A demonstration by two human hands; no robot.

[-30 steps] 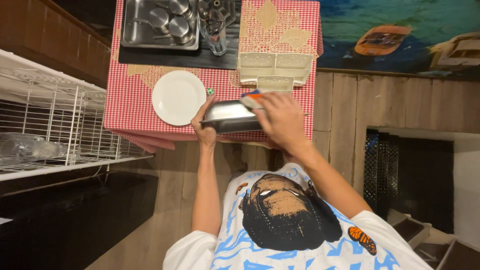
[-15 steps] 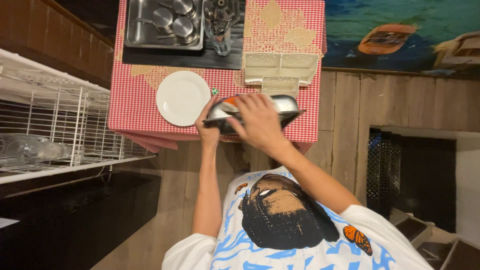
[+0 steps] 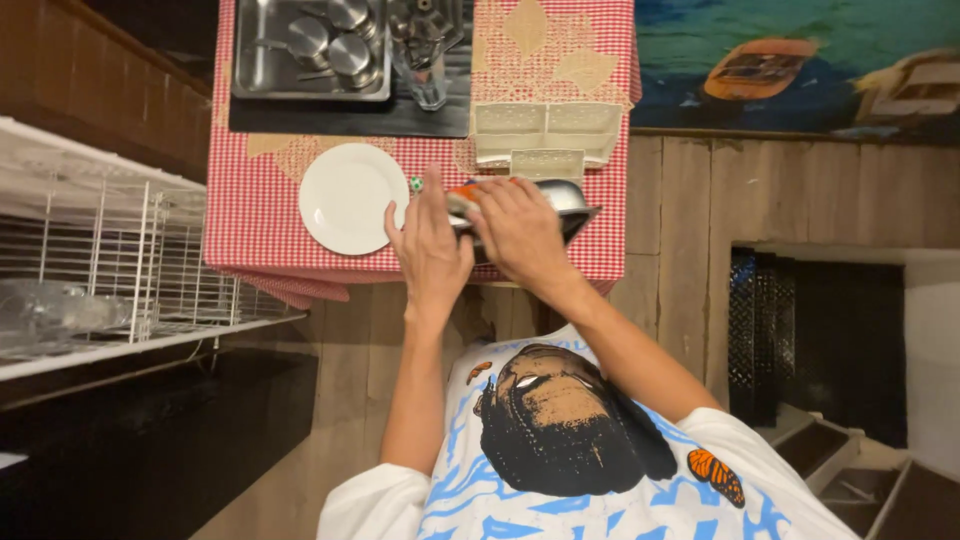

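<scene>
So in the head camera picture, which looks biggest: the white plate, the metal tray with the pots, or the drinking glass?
1. Metal tray, at the table's far end, looks biggest.
2. White plate, nearer the left hand, looks somewhat smaller.
3. Drinking glass, beside the tray, looks smallest by far.

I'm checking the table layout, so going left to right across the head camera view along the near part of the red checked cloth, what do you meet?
White wire rack → white plate → left hand → right hand on the metal bowl → wooden wall panel.
</scene>
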